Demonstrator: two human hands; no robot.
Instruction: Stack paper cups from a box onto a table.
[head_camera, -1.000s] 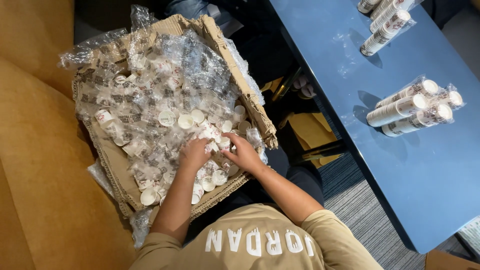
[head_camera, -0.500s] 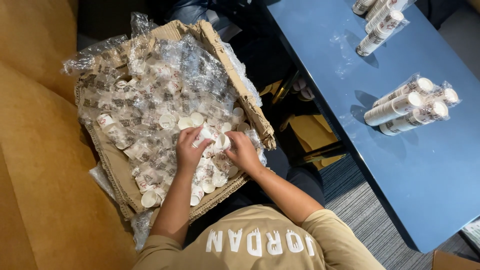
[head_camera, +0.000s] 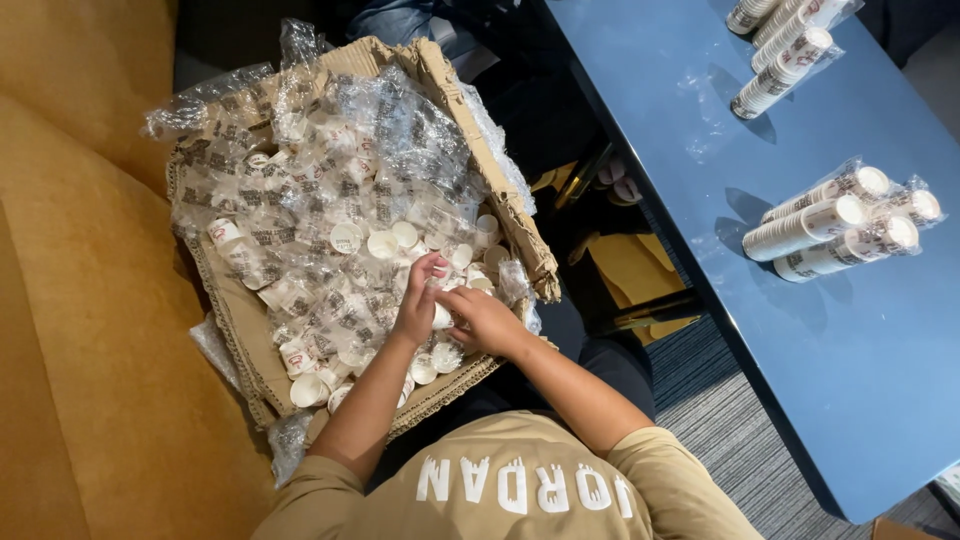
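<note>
A small white paper cup (head_camera: 441, 316) sits between the two hands, in the near right part of a torn cardboard box (head_camera: 520, 240) that rests on the person's lap against a mustard-yellow seat (head_camera: 90, 330). The cup lies on its side; its long axis seems to run roughly from one hand to the other, though fingers hide most of it. The left hand (head_camera: 418, 300) comes at it from the left, fingers curled down and closed over the cup's top, wrist bent and forearm rising from the lower left. The right hand (head_camera: 482, 318) meets it from the right, fingers closed on the same cup, forearm slanting in from the lower right. Both are equally near; they touch it together. Around them lie many loose white cups (head_camera: 380, 243) and crinkled clear plastic wrappers (head_camera: 330, 150) that fill the box. Well apart to the right, on the blue bench (head_camera: 860, 380), lie wrapped sleeves of stacked cups (head_camera: 835, 225), with more sleeves (head_camera: 785, 45) at its far end.
</note>
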